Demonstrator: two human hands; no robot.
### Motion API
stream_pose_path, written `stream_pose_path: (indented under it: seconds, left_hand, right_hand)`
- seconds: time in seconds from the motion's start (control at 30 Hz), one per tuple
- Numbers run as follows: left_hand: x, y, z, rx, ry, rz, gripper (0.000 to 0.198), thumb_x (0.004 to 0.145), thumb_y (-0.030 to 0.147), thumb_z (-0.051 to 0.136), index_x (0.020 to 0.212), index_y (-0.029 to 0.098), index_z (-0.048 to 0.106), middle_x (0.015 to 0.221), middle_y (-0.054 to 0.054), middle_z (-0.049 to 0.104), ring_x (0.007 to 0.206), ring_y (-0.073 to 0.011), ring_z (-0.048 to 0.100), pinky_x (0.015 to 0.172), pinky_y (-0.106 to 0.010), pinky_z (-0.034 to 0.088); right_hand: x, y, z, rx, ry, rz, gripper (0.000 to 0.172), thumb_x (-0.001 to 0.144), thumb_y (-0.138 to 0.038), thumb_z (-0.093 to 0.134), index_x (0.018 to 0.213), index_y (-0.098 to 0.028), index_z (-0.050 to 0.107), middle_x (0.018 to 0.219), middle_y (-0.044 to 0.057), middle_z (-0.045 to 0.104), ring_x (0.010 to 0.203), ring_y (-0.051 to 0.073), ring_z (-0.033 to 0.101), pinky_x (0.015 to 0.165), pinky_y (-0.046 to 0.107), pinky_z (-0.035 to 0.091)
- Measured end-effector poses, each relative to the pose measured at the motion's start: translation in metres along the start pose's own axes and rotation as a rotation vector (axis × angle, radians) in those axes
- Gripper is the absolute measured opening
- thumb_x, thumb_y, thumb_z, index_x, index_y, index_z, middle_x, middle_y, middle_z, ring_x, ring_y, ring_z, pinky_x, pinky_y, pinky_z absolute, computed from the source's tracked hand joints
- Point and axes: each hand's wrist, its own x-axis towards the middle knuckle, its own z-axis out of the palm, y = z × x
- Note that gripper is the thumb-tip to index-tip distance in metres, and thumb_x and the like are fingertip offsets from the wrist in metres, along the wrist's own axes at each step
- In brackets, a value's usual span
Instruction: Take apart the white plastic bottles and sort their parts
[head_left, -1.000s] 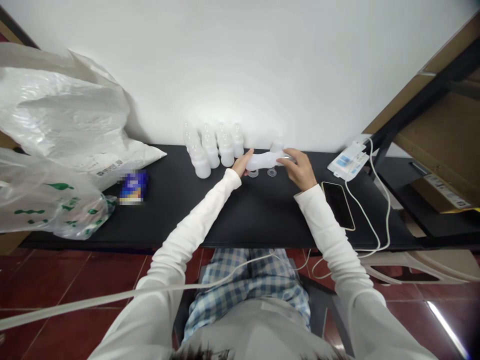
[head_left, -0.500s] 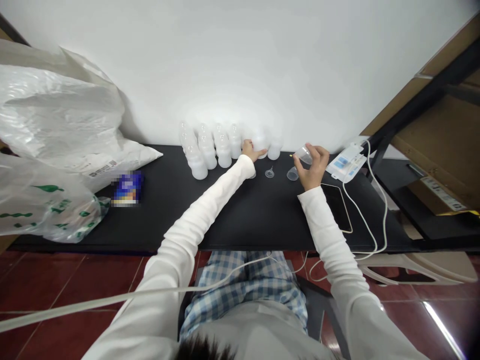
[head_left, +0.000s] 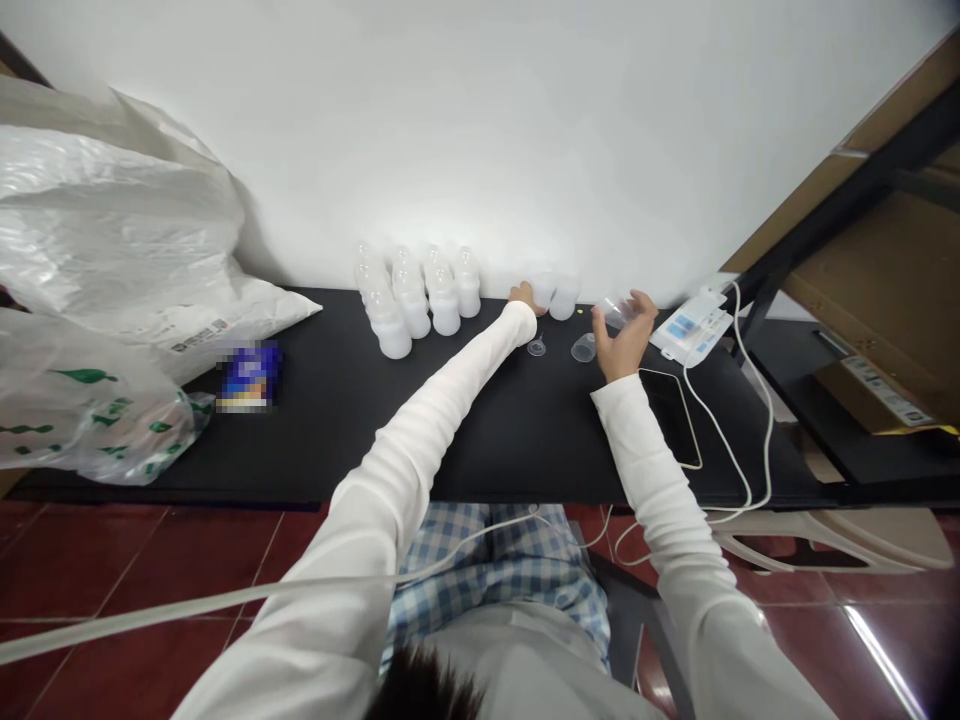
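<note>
From the head camera I see my left hand (head_left: 523,296) stretched to the back of the black table (head_left: 337,420), its fingers against a white bottle (head_left: 541,289) by the wall; whether they close around it I cannot tell. My right hand (head_left: 622,335) is raised, fingers loosely curled around a clear cap (head_left: 613,311). A second clear cap (head_left: 583,348) and a small ring (head_left: 535,348) lie between the hands. A cluster of capped bottles (head_left: 412,290) stands left; a phone (head_left: 670,415) lies right.
</note>
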Motion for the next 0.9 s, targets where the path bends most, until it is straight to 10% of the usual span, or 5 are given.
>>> stream_pose_path:
  seconds: [0.17, 0.4, 0.6, 0.9]
  left_hand:
    - [-0.032, -0.001, -0.012, -0.101, 0.019, 0.107, 0.028, 0.075, 0.011, 0.071, 0.098, 0.017, 0.058, 0.114, -0.015, 0.063, 0.115, -0.0292, 0.060, 0.102, -0.046, 0.047]
    - [-0.115, -0.002, -0.042, -0.409, -0.373, 0.381, 0.045, 0.093, 0.052, 0.053, 0.127, 0.023, 0.059, 0.132, -0.009, 0.061, 0.104, -0.0194, 0.066, 0.084, -0.032, 0.056]
    - [-0.132, -0.019, -0.045, -0.624, -0.246, 0.313, 0.061, 0.080, 0.067, 0.063, 0.117, 0.019, 0.060, 0.107, -0.010, 0.070, 0.093, -0.0199, 0.068, 0.082, -0.035, 0.058]
    - [-0.143, -0.023, -0.066, -0.534, -0.044, 0.341, 0.035, 0.079, 0.051, 0.072, 0.072, 0.019, 0.061, 0.076, 0.000, 0.064, 0.075, -0.0111, 0.058, 0.076, -0.024, 0.048]
  right_hand:
    - [-0.003, -0.010, 0.000, 0.048, -0.043, 0.131, 0.049, 0.088, -0.064, 0.048, 0.108, -0.020, 0.054, 0.106, 0.012, 0.063, 0.099, 0.026, 0.061, 0.095, 0.048, 0.046]
    - [-0.014, -0.062, 0.014, 0.329, -0.139, 0.294, 0.045, 0.089, -0.066, 0.042, 0.073, -0.024, 0.043, 0.065, -0.003, 0.048, 0.064, 0.015, 0.048, 0.068, 0.029, 0.041]
    - [-0.023, -0.091, 0.030, 0.457, -0.123, 0.396, 0.048, 0.090, -0.064, 0.040, 0.065, -0.024, 0.034, 0.061, -0.006, 0.037, 0.061, 0.011, 0.038, 0.063, 0.025, 0.036]
    - [-0.033, -0.102, 0.037, 0.371, -0.158, 0.418, 0.043, 0.090, -0.060, 0.042, 0.067, -0.025, 0.032, 0.060, -0.006, 0.041, 0.057, 0.011, 0.040, 0.062, 0.026, 0.037]
